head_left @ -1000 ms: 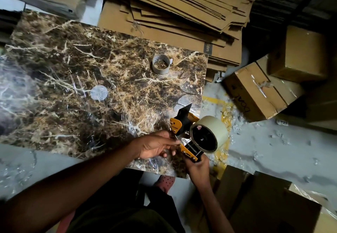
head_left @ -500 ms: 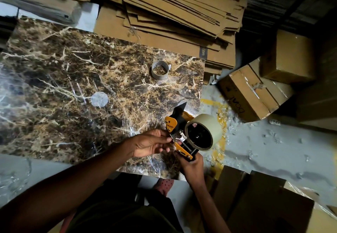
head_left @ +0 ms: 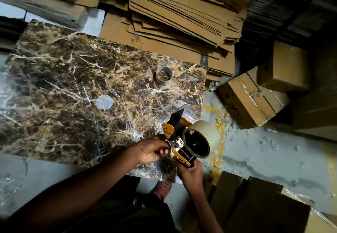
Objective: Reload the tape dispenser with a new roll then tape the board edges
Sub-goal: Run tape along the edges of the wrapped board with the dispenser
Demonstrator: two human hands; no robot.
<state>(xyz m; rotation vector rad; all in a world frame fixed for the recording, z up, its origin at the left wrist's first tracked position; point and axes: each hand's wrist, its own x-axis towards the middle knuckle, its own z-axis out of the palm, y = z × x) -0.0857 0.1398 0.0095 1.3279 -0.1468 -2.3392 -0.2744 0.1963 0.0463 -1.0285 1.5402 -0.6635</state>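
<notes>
Dispenser (head_left: 179, 141), orange and black, is held over the near right corner of a marble-patterned board (head_left: 87, 94) wrapped in clear film. The right hand (head_left: 191, 173) grips its handle from below. The left hand (head_left: 152, 150) has its fingers curled at the toothed blade end, pinching there; whether a tape end lies between the fingertips is too small to tell. A full roll (head_left: 200, 138) of pale tape sits on the dispenser's hub, facing the camera. An empty core (head_left: 164, 76) stands upright on the board toward its far right side, well apart from the hands. Flattened cardboard (head_left: 182, 23) is stacked beyond the board, and 2 taped boxes (head_left: 251, 98) lie on the floor (head_left: 264, 152) to the right.
</notes>
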